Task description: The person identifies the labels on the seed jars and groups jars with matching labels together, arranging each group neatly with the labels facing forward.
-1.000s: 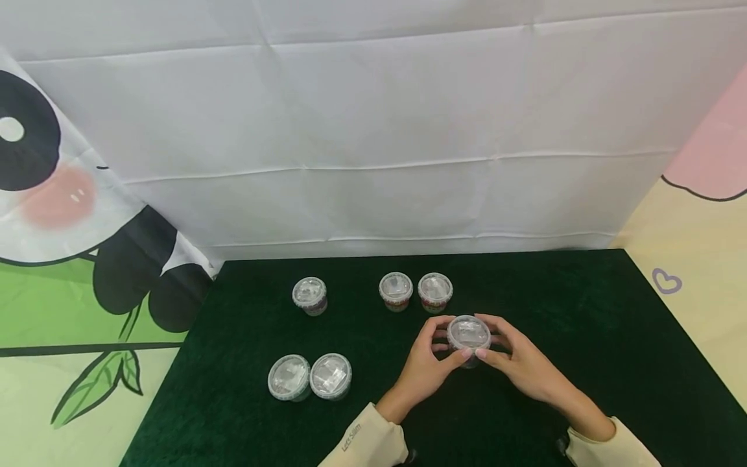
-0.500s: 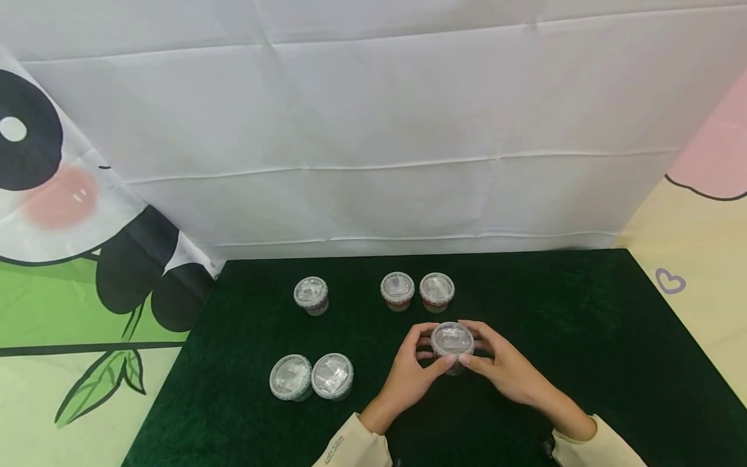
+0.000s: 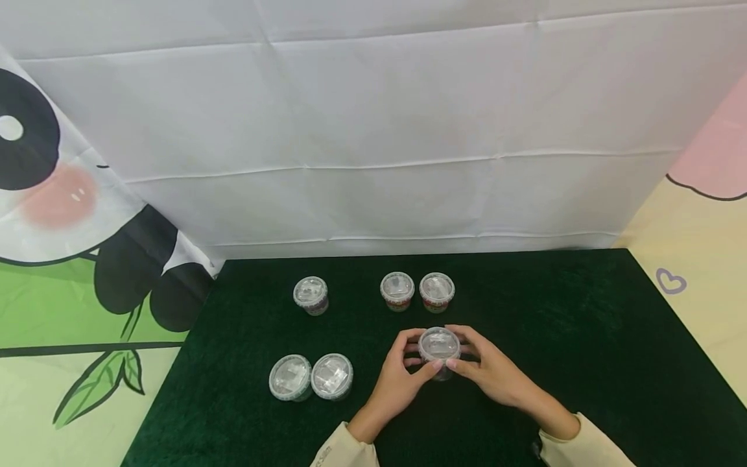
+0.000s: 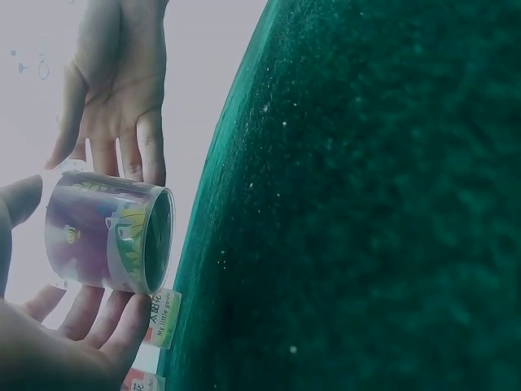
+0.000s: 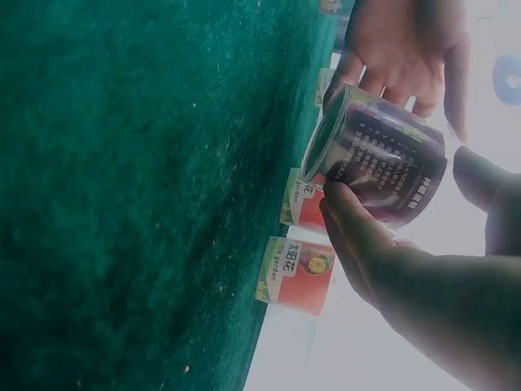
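Both my hands hold one clear plastic cup (image 3: 439,344) with a transparent lid, close over the dark green cloth. My left hand (image 3: 393,376) grips its left side and my right hand (image 3: 496,373) its right side, thumbs at the near rim and fingers around the back. In the left wrist view the cup (image 4: 106,232) shows a purple label with a green and yellow picture. White print on a dark panel covers the side of the cup (image 5: 387,159) seen in the right wrist view. Behind it stand two similar cups with red labels, a left one (image 3: 397,292) and a right one (image 3: 436,292).
Another lidded cup (image 3: 311,296) stands at the back left of the green cloth (image 3: 554,311). Nearer, left of my hands, a lidded cup (image 3: 290,377) and its neighbour cup (image 3: 332,376) stand side by side. A white fabric wall (image 3: 373,130) rises behind the table.
Both hands have carried the cup leftward and slightly nearer, from right of the two red-labelled cups to in front of them. The other cups stay where they were.
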